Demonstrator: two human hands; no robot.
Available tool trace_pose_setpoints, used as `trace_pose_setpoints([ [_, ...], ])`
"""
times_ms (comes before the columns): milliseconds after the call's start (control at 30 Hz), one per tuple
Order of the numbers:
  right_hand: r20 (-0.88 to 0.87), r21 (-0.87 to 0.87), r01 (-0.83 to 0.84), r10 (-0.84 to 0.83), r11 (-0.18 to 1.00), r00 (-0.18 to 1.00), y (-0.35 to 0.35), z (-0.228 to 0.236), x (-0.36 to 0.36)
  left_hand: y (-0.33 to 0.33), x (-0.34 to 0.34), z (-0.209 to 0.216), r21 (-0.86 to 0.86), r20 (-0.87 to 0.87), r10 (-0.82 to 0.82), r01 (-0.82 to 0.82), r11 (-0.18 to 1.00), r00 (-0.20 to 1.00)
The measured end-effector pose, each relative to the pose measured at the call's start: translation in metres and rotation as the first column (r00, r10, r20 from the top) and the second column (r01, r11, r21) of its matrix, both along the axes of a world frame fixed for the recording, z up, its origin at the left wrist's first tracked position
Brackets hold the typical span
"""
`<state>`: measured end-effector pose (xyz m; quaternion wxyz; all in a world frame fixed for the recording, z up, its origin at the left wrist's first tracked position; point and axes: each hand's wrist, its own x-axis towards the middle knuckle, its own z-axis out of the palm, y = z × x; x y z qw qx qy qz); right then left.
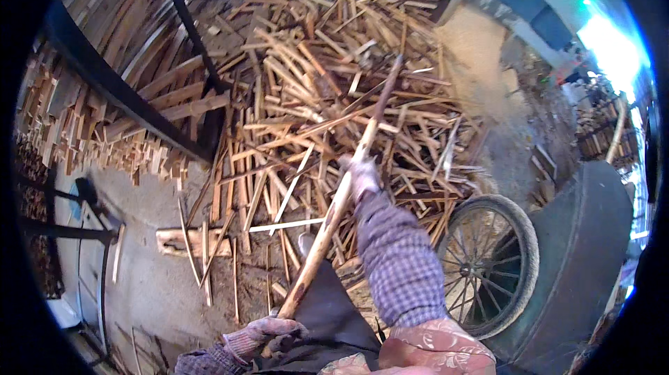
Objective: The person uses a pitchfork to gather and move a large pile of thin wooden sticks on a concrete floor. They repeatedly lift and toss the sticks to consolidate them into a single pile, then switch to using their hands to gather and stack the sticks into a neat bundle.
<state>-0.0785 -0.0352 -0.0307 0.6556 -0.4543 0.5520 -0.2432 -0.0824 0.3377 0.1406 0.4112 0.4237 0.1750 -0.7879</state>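
Observation:
A long wooden pole (322,243), pale with darker bark toward its far end, slants from my lap up over a heap of scrap wood strips (306,89). Low in the view, my gloved left hand (261,337) is closed round its near end. Farther up, my gloved right hand (363,177) grips the pole from the right side, with that arm stretched forward in a checked sleeve. The pole's far tip overlaps the heap, and I cannot tell whether it touches the strips.
A spoked wheel (491,267) stands close by my right arm, beside a dark metal panel (578,256). Stacked boards (104,124) fill the left behind a dark metal frame (125,96). Loose sticks and a short flat board (191,243) lie on the concrete floor at left.

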Motion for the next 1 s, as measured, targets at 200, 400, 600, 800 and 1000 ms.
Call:
trace_pose_setpoints([
  [200, -0.12, 0.231, 0.003, 0.026, 0.973, 0.992, -0.055, -0.035, 0.024, -0.024, 0.012, -0.006, 0.117, 0.558, -0.463, 0.487, 0.865, 0.688],
  [400, 0.024, 0.261, -0.033, 0.027, 0.965, 0.999, -0.028, -0.033, 0.003, 0.015, -0.042, -0.058, 0.331, 0.577, -0.646, 0.581, 0.744, 0.5],
  [600, 0.14, 0.197, -0.114, 0.087, 0.974, 0.986, 0.04, -0.03, -0.032, 0.093, -0.045, -0.052, 0.323, 0.585, -0.736, 0.734, 0.597, 0.342],
  [800, 0.086, 0.083, 0.005, -0.012, 0.997, 0.996, 0.237, 0.022, -0.089, 0.299, -0.101, -0.048, 0.341, 0.671, -0.676, 0.684, 0.645, 0.303],
  [1000, 0.032, 0.143, -0.094, 0.091, 0.985, 0.995, 0.466, 0.069, -0.125, 0.527, -0.154, -0.056, 0.345, 0.435, -0.721, 0.64, 0.686, 0.539],
])
